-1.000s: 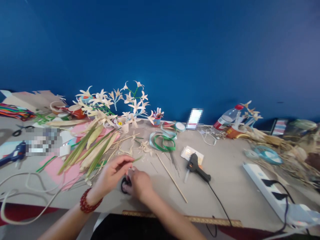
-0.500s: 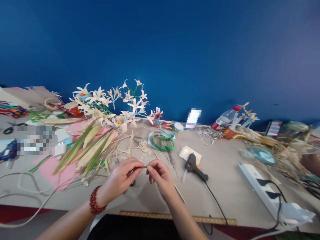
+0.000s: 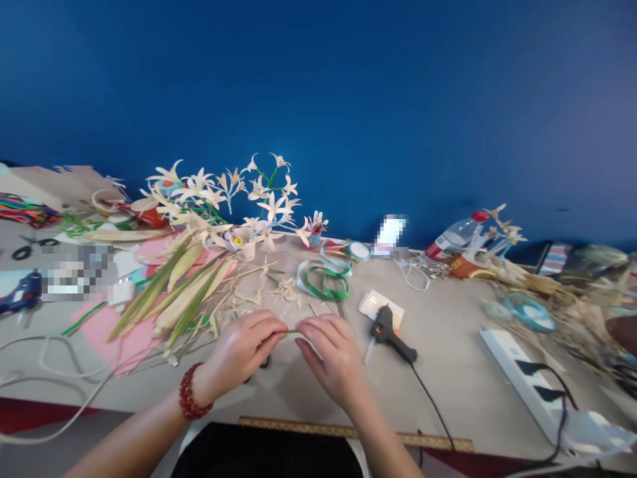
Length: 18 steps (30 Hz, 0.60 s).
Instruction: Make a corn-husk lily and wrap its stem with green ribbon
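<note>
My left hand (image 3: 251, 345), with a red bead bracelet at the wrist, pinches one end of a thin green strip (image 3: 291, 331) between thumb and fingers. At the strip's other end, the fingers of my right hand (image 3: 332, 348) are bent over it, the thumb held a little below; the strip's far end is hidden behind them. Both hands are raised over the front of the table. Dark scissors (image 3: 263, 362) lie partly hidden under my left hand. Left of it are green and cream corn husks (image 3: 186, 299) on pink paper (image 3: 104, 338).
A black glue gun (image 3: 391, 332) lies right of my hands, its cord running forward. Behind are green ribbon (image 3: 323, 285) and pale husk flowers (image 3: 271, 206). A power strip (image 3: 520, 378) stands right, and a wooden ruler (image 3: 298, 427) lies along the front edge.
My right hand has turned, so its back faces up more and its thumb has moved down from the strip. Less of the green strip shows at the right. My left hand keeps its pinch.
</note>
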Available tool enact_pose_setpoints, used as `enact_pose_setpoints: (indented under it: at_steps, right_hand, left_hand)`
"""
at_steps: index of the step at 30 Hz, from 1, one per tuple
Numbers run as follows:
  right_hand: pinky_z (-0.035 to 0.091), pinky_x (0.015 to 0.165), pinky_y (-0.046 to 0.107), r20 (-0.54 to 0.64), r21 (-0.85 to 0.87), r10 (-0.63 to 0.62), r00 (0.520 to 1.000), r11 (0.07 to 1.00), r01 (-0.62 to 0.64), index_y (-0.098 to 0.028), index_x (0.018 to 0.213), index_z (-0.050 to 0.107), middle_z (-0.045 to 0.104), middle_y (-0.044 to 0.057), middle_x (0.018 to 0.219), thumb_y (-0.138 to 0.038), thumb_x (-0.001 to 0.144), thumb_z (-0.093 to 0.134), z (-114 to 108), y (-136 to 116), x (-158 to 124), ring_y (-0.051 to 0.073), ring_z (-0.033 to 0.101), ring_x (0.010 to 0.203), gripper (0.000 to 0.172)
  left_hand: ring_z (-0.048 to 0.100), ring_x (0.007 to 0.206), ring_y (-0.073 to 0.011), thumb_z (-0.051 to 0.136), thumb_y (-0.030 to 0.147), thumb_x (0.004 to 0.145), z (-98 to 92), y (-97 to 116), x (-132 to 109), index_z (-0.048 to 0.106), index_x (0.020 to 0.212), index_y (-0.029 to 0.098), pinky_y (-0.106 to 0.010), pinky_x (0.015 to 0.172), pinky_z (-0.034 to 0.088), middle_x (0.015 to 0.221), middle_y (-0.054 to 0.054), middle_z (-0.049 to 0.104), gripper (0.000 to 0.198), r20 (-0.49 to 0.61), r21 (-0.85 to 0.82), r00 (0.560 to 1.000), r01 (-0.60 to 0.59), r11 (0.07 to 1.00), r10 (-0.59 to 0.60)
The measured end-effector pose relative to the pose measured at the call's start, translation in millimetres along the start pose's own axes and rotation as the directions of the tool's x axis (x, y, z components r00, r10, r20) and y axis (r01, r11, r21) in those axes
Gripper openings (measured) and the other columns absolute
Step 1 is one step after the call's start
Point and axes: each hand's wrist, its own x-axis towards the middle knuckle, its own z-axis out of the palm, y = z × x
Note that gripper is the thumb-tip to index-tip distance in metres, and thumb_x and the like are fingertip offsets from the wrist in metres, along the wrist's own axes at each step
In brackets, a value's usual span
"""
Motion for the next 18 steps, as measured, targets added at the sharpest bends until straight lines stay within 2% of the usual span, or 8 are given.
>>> enact_pose_setpoints:
  at_steps: [3,8,10,12,15,17,18]
  right_hand:
    - [0.047,0.076,0.033,0.036,-0.011,0.002,0.999,1.0,-0.002,-0.02,0.104,0.064,0.067,0.007,0.086,-0.013,0.093,0.054,-2,0,1,0.02,0.059,0.082,0.016]
    - [0.046,0.072,0.029,0.059,0.117,0.161,0.985,0.979,-0.167,-0.019,0.099,0.061,0.064,0.007,0.088,-0.017,0.096,0.05,-6,1,0,0.018,0.059,0.08,0.012]
    - [0.045,0.073,0.029,0.122,0.146,0.229,0.966,0.958,-0.246,-0.02,0.098,0.062,0.065,0.006,0.089,-0.021,0.097,0.049,-7,2,1,0.018,0.059,0.081,0.013]
    - [0.044,0.069,0.028,0.2,0.178,0.327,0.924,0.915,-0.362,-0.02,0.093,0.062,0.063,0.004,0.083,-0.026,0.097,0.05,-8,4,2,0.016,0.058,0.075,0.014]
    - [0.04,0.052,0.022,0.351,0.333,0.482,0.803,0.737,-0.588,-0.02,0.084,0.059,0.051,-0.003,0.064,-0.037,0.096,0.052,-6,8,0,0.011,0.049,0.055,0.023]
    - [0.036,0.044,0.02,0.47,0.479,0.503,0.725,0.545,-0.688,-0.019,0.082,0.057,0.042,-0.006,0.058,-0.043,0.093,0.055,-5,10,-2,0.009,0.041,0.047,0.027]
    - [0.035,0.043,0.019,0.52,0.543,0.488,0.701,0.444,-0.712,-0.019,0.082,0.057,0.039,-0.008,0.056,-0.045,0.092,0.057,-4,10,-3,0.008,0.037,0.045,0.028]
  left_hand:
    - [0.063,0.085,-0.0163,0.051,0.021,0.095,-1.2,1,2,0.065,0.103,0.02,-0.027,0.076,0.049,0.092,-0.004,0.068,0.016,0.028,0.02,1.0,-0.008,1.0,0.007]
    - [0.063,0.084,-0.0167,0.05,0.022,0.095,-12.0,-3,0,0.065,0.102,0.019,-0.028,0.075,0.049,0.09,-0.004,0.067,0.016,0.045,0.055,0.999,0.024,0.998,-0.026]
    - [0.063,0.084,-0.0166,0.05,0.021,0.095,-15.5,-5,-1,0.064,0.101,0.019,-0.027,0.075,0.049,0.089,-0.004,0.067,0.015,0.055,0.056,0.998,0.027,0.998,-0.03]
    - [0.063,0.085,-0.0167,0.051,0.02,0.095,-17.0,-8,-2,0.064,0.102,0.02,-0.028,0.077,0.049,0.091,-0.004,0.068,0.015,0.048,0.068,0.999,0.019,0.998,-0.023]
    - [0.064,0.09,-0.0175,0.052,0.019,0.094,-16.6,-11,-2,0.064,0.105,0.02,-0.029,0.08,0.049,0.096,-0.005,0.069,0.016,0.006,0.105,1.0,-0.019,0.994,0.019]
    - [0.064,0.091,-0.0178,0.053,0.017,0.093,-15.7,-12,-3,0.064,0.106,0.02,-0.029,0.081,0.05,0.097,-0.006,0.069,0.017,-0.021,0.124,0.998,-0.052,0.991,0.055]
    - [0.065,0.091,-0.0177,0.053,0.016,0.093,-15.2,-12,-3,0.063,0.107,0.02,-0.029,0.081,0.05,0.097,-0.006,0.069,0.018,-0.03,0.128,0.997,-0.065,0.99,0.069]
